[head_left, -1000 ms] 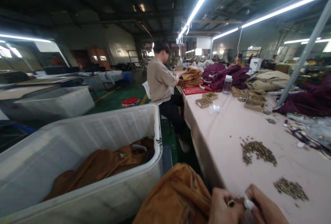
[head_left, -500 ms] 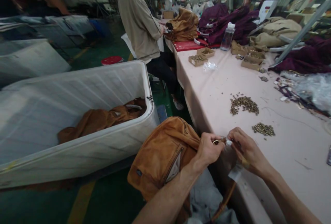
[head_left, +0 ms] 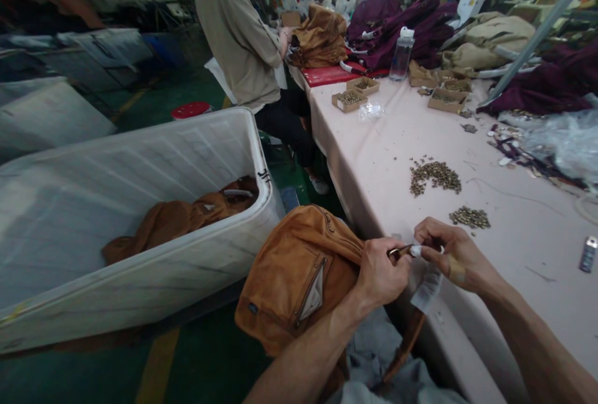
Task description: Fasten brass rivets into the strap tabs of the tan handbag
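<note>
Fluorescent-lit workshop space stretches back behind a long desk (head_left: 397,161) covered in pale pink cloth, where two loose heaps of small brass fittings (head_left: 435,177) lie near the edge. A tan suede bag (head_left: 299,276) sits in the person's lap, just off the desk's near edge, with its strap (head_left: 405,345) hanging down between the knees. The left hand (head_left: 382,273) is closed on the bag's upper corner, thumb and forefinger pinching a small brass ring or zip pull (head_left: 396,252). The right hand (head_left: 451,251) meets it, its grip together on a small white piece at the end of that hardware, with a white paper tag (head_left: 426,289) dangling below.

Judging by its folds, the bag is soft and slumps wherever it is unsupported, so the firm places to hold are the stitched seam and the metal hardware; the suede nap should give good friction. The fitting looks tiny and easy to drop, calling for fingertips only.

Beside the lap stands a big white tub (head_left: 140,205) with more tan bags (head_left: 187,217) inside. Farther along, a seated co-worker (head_left: 243,37) handles another bag, with small cardboard trays (head_left: 348,100) and a water bottle (head_left: 402,55) close by.
</note>
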{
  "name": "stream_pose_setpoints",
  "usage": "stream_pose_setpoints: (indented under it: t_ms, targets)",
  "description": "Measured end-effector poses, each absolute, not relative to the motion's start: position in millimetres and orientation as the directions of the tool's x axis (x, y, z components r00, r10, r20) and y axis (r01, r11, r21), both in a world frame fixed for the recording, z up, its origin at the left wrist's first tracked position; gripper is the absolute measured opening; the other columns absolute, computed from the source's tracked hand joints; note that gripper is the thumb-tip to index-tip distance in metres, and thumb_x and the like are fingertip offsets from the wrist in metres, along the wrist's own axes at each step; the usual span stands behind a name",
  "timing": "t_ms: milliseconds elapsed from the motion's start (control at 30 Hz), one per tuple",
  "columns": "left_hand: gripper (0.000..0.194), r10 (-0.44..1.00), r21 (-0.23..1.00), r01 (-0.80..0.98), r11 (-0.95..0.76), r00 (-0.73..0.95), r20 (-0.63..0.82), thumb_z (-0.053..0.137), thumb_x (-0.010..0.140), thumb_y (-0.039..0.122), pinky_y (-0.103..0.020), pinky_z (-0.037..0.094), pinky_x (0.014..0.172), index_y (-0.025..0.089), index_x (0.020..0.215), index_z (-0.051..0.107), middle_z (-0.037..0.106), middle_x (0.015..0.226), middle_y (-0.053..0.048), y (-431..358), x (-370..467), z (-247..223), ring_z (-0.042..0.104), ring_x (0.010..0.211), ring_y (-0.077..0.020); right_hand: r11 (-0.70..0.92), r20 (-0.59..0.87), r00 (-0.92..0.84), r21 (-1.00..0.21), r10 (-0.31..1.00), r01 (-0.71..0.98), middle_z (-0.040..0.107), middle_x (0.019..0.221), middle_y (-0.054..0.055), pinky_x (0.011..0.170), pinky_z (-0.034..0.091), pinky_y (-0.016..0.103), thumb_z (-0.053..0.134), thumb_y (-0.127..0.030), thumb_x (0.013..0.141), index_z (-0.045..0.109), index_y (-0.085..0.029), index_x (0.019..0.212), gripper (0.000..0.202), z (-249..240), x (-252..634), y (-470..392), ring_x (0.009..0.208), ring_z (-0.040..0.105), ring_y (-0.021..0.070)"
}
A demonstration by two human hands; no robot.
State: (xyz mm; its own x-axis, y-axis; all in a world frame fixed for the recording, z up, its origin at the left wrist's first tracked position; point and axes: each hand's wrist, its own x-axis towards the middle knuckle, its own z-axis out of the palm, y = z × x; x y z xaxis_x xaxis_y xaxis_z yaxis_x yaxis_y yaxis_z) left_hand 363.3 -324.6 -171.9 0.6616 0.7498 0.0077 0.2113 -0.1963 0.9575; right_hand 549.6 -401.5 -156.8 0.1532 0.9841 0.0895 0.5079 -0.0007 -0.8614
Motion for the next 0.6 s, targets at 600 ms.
stream_pose_setpoints:
  t_ms: [600]
  targets:
    - [0.012,0.731,0.853,0.381,-0.355,0.682,0.0,0.061,0.075,0.019,-0.026,0.035,0.057,0.015,0.069,0.07,0.058,0.06,-0.001,-317.0,378.3,-168.5,0.052,0.06,-0.0145,0.04,0.116,0.064,-0.722,0.991,0.691,0.059,0.088,0.003,0.061,0.041,0.03,0.061,-0.013,0.085,0.071,-0.022,0.092,0.016,-147.0,547.2,-403.6,0.068,0.054,0.0155]
